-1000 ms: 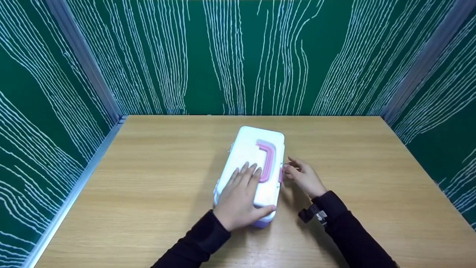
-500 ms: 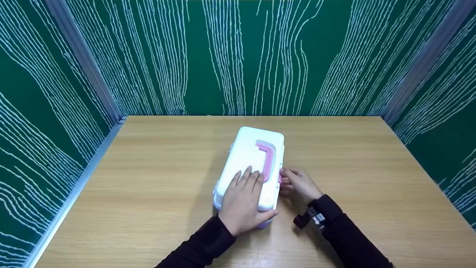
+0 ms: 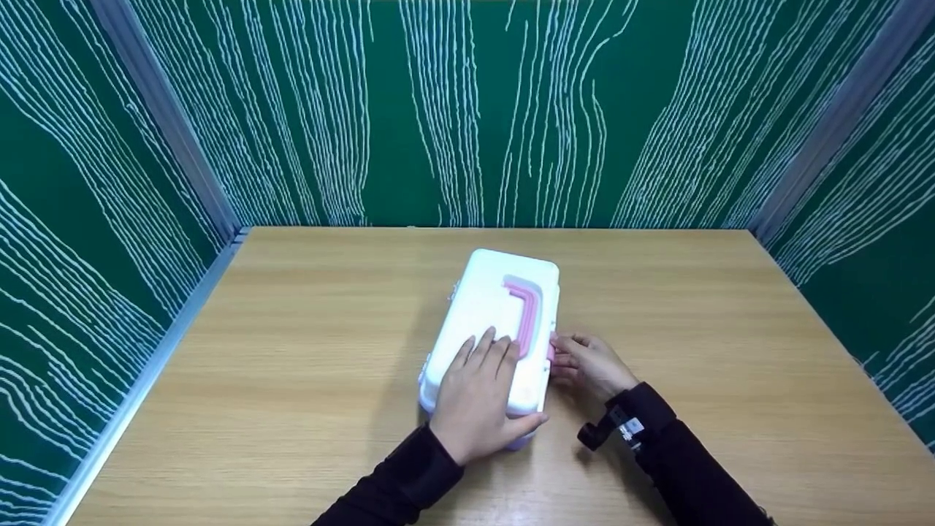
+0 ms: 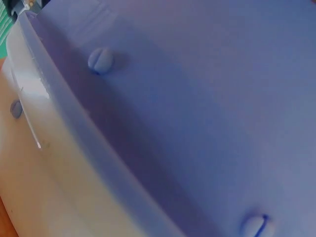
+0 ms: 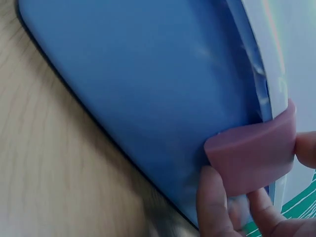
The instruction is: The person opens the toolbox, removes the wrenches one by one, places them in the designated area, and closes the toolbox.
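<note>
From the head view, a white box (image 3: 497, 329) with a pink handle (image 3: 527, 310) on its lid lies lengthwise on the wooden table (image 3: 292, 365). The left hand (image 3: 478, 398) rests flat on the near half of the lid, fingers straight and close together, their tips just beside the near end of the handle; the thumb hooks over the box's right edge. The right hand (image 3: 592, 365) is at the box's right side, its fingers curled onto the pink latch (image 3: 550, 352), which lies directly at their tips. Both sleeves are dark, and a black strap (image 3: 606, 429) sits at the right wrist. Green walls with white wavy lines stand beyond the table.

In the left wrist view, only the box's lilac body (image 4: 207, 108) and pale lid edge (image 4: 59, 163) fill the picture, very close; two small round studs show on the lilac wall. No fingers appear here, so I cannot tell how they lie from this view.

In the right wrist view, the fingertips (image 5: 212, 202) pinch the pink latch (image 5: 254, 153) from below and from the right side. Left of the fingers the blue-lilac wall (image 5: 138, 84) of the box meets the table (image 5: 44, 163).
</note>
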`<act>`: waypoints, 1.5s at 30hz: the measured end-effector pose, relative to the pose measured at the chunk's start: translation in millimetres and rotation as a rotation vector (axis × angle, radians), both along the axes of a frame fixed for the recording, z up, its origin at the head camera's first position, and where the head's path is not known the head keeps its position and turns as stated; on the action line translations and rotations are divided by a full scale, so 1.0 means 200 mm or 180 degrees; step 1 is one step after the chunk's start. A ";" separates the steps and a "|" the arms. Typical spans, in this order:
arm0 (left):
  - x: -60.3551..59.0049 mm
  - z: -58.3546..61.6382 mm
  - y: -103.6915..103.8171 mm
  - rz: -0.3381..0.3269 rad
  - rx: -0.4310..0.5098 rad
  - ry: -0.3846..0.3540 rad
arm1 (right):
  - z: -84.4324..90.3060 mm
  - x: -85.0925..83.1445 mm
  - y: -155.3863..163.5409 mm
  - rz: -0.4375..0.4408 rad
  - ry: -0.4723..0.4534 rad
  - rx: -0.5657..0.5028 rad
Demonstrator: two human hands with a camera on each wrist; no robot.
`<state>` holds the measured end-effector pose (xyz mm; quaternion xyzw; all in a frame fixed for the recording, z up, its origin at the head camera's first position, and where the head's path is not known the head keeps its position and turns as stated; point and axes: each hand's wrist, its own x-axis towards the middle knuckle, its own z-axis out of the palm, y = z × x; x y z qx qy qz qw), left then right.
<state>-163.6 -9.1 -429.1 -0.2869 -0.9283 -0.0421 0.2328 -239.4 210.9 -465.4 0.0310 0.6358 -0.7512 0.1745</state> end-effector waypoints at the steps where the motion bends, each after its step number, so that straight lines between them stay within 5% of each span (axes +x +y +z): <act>1: 0.00 0.00 0.00 0.0006 -0.0003 0.0034 | 0.00 0.00 0.00 0.0009 -0.0002 -0.0007; 6: 0.00 -0.01 0.00 0.0031 -0.0004 0.0199 | -0.01 -0.01 0.01 0.0095 0.0083 -0.0015; 18: 0.00 -0.01 0.00 0.0025 -0.0003 0.0090 | -0.03 -0.02 0.03 0.0222 0.0015 -0.0136; 31: 0.00 -0.02 0.01 0.0066 -0.0034 0.0131 | -0.03 -0.04 0.09 0.0189 0.0355 0.0414; 45: 0.00 -0.02 0.01 0.0043 0.0054 0.0168 | 0.14 0.03 0.06 -0.0046 0.0350 0.0323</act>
